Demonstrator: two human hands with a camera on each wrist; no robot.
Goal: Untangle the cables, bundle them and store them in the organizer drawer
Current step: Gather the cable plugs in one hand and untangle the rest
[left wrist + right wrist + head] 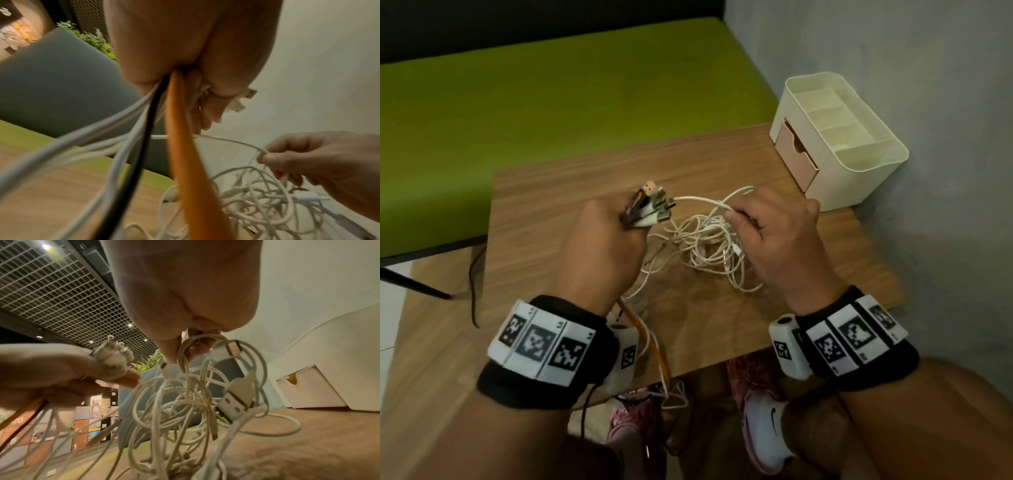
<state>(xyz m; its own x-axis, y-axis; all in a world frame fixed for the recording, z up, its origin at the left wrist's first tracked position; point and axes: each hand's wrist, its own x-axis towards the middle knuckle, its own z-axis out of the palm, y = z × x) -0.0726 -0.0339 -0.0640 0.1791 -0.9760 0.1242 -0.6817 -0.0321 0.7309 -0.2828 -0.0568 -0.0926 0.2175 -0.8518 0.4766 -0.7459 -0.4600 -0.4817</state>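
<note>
Left hand (599, 236), frame centre, fisted round gathered plug ends (652, 205) to anchor them; right hand (774, 233) pinching one white cable (702, 200), teasing it from tangle (709, 253).

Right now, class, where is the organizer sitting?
In the head view the organizer sits at the wooden table's far right corner against the grey wall, beyond the right hand.

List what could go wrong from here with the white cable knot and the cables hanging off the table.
Pulling the white cable strand pinched by the right hand could tighten the tangled white cable pile rather than free it. The orange cable hangs over the wooden table edge toward the feet, so it may snag. The plug cluster in the left hand might slip.
</note>
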